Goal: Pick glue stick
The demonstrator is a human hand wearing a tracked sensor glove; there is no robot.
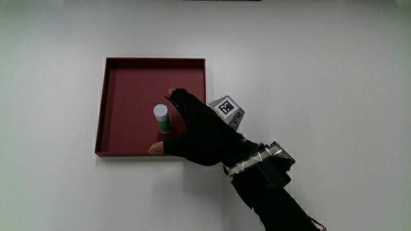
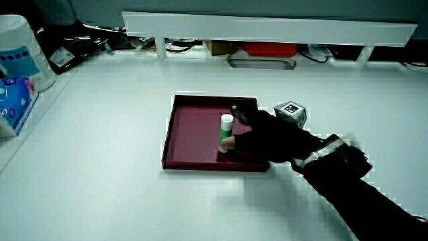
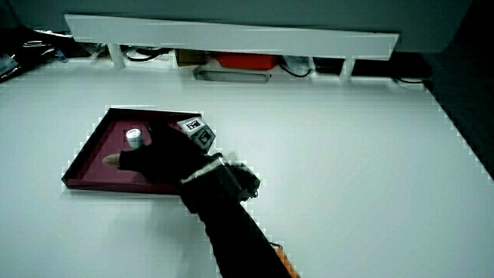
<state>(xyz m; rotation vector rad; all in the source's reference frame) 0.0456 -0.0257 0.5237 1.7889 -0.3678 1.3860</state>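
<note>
A glue stick [image 1: 160,116] with a white cap and green body stands upright in a dark red square tray [image 1: 154,61], toward the tray's edge nearer the person. It shows in both side views [image 2: 227,127] [image 3: 135,137]. The gloved hand [image 1: 168,123] reaches into the tray and cups the stick, its thumb nearer the person than the stick and a fingertip farther from the person. The fingers are spread wider than the stick. In a side view the thumb [image 2: 228,142] lies close by the stick's base. The patterned cube [image 1: 226,108] sits on the hand's back.
The tray [image 2: 200,165] lies on a white table. A low white partition [image 2: 267,27] has cables and a red box under it. A white tub with a blue label [image 2: 20,57] and a blue packet [image 2: 13,100] stand at the table's edge.
</note>
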